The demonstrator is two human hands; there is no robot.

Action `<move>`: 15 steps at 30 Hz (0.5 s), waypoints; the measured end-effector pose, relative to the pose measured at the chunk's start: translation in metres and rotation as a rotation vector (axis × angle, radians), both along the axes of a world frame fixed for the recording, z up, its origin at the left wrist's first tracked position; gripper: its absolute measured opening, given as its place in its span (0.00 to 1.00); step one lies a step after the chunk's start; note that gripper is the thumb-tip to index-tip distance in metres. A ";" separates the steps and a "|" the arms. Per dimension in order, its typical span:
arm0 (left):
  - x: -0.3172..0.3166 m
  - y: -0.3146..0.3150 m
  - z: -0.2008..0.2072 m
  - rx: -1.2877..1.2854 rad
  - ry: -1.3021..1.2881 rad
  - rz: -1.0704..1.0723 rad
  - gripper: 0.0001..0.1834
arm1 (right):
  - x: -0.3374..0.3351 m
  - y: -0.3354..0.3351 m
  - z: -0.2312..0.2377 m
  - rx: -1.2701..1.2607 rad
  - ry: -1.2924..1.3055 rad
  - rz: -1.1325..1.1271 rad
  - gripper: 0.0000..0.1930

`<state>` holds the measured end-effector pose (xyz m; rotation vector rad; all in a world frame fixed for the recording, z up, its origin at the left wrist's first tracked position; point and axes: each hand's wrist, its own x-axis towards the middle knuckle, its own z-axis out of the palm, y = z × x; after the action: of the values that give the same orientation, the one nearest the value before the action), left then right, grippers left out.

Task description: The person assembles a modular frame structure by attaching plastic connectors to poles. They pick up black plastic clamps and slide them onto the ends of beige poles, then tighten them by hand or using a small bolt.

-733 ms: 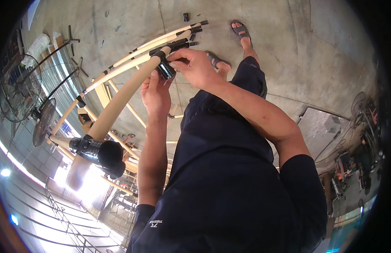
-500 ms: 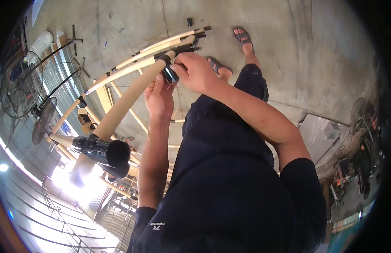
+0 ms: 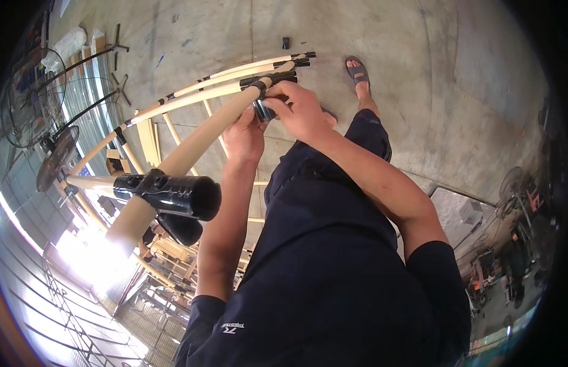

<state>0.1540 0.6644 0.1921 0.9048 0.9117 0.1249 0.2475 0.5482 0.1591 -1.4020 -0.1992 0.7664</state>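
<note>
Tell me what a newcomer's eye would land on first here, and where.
Probably the large glossy black joint on the thick beige pole, looming left of centre, with white glare beyond it at the lower left. Next, the bare left hand and right hand, close together at a small black fitting near the pole's far end. The dark round fan at the left edge might come third.

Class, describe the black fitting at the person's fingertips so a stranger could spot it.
Find the thick beige tube slanting up from lower left. Near its upper end, between left hand and right hand, is a shiny black fitting. Unlike the larger connector lower on the tube, it is touched by both hands.
</note>
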 end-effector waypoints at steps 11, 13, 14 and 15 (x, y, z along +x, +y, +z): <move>-0.006 -0.001 -0.012 -0.043 -0.036 0.100 0.15 | 0.011 -0.001 -0.009 -0.327 -0.452 0.250 0.11; -0.007 -0.002 -0.010 -0.060 -0.025 0.114 0.15 | 0.012 -0.005 -0.009 -0.313 -0.430 0.277 0.12; -0.008 -0.003 -0.011 -0.080 -0.014 0.119 0.15 | 0.009 -0.007 -0.010 -0.230 -0.340 0.239 0.13; -0.008 -0.002 -0.012 -0.082 -0.017 0.127 0.15 | 0.007 -0.008 -0.011 -0.148 -0.249 0.201 0.14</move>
<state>0.1459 0.6622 0.1800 0.7688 0.9519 0.2024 0.2542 0.5398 0.1479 -1.6347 -0.4909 0.7815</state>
